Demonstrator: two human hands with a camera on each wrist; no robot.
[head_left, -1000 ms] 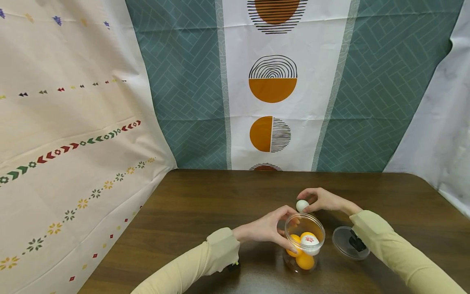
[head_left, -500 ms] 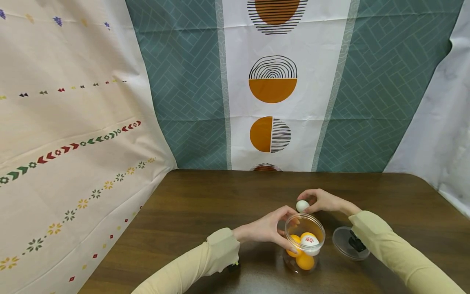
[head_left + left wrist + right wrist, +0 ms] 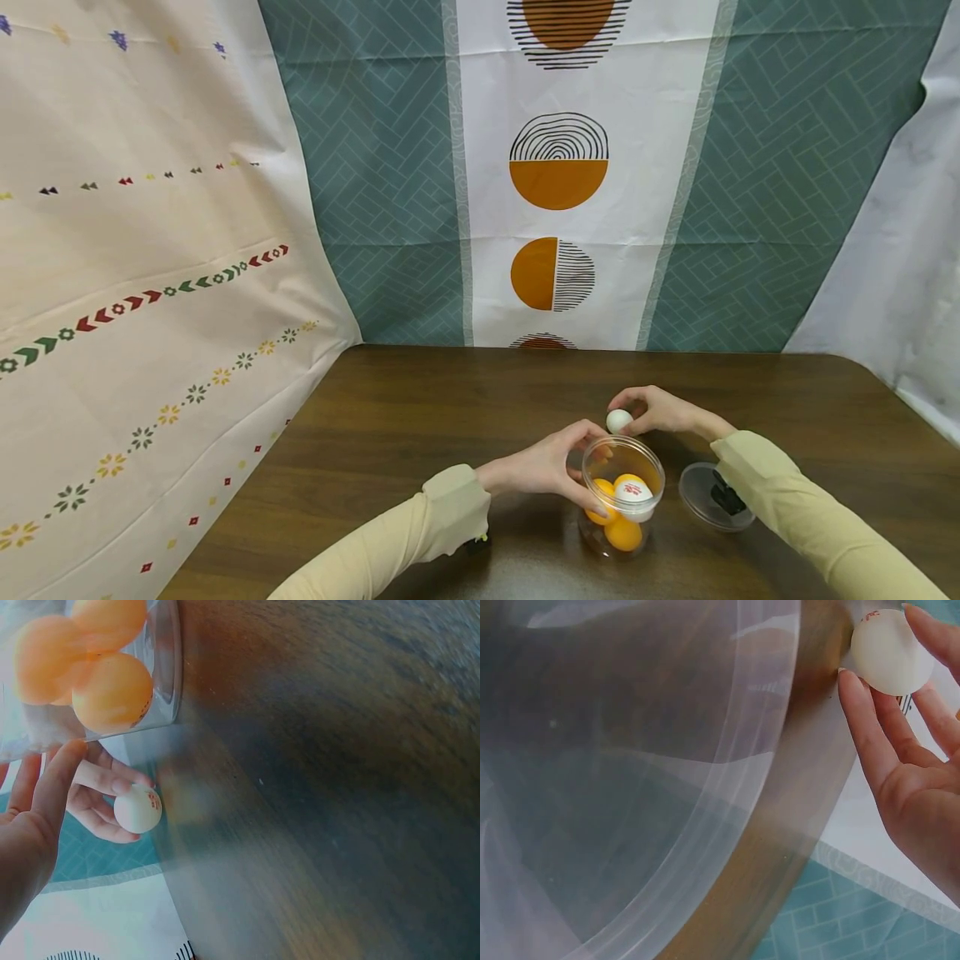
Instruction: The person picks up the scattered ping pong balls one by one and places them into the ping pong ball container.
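Note:
A clear plastic jar (image 3: pixel 651 467) stands upright and lidless on the table, with several orange ping-pong balls (image 3: pixel 622 533) and a white one (image 3: pixel 632 492) with red print inside. My left hand (image 3: pixel 558 467) grips the jar from its left side, thumb in front and fingers behind. Just behind the jar, my right hand (image 3: pixel 660 412) pinches another white ping-pong ball (image 3: pixel 618 420) between thumb and fingers. Red print shows on this ball (image 3: pixel 139 808) in the left wrist view. Whether the ball touches the table is hard to tell.
A clear round lid (image 3: pixel 705 500) lies flat on the brown wooden table (image 3: pixel 420 400), right of the jar and partly under the right wrist's black camera (image 3: pixel 727 493). A patterned curtain (image 3: pixel 375 167) hangs behind the table, and a cream cloth (image 3: pixel 150 250) hangs at the left.

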